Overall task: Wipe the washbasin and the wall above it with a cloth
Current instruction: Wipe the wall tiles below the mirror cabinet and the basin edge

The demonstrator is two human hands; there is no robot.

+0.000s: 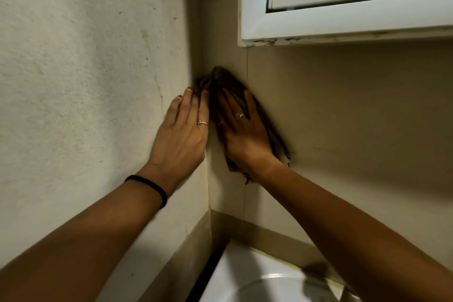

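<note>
A dark brown cloth point(220, 83) is pressed into the corner where the side wall point(85, 81) meets the back wall point(343, 110). My right hand point(242, 132) lies flat on the cloth, fingers spread, holding it against the back wall. My left hand point(183, 130) rests flat on the side wall beside it, its fingertips touching the cloth's left edge. The white washbasin point(245, 277) shows at the bottom, below both arms.
A white-framed mirror cabinet point(343, 19) hangs on the back wall above and to the right of the hands. A tan ledge point(264, 228) runs along both walls just above the basin. A dark blurred shape point(316, 270) sits at the basin's far rim.
</note>
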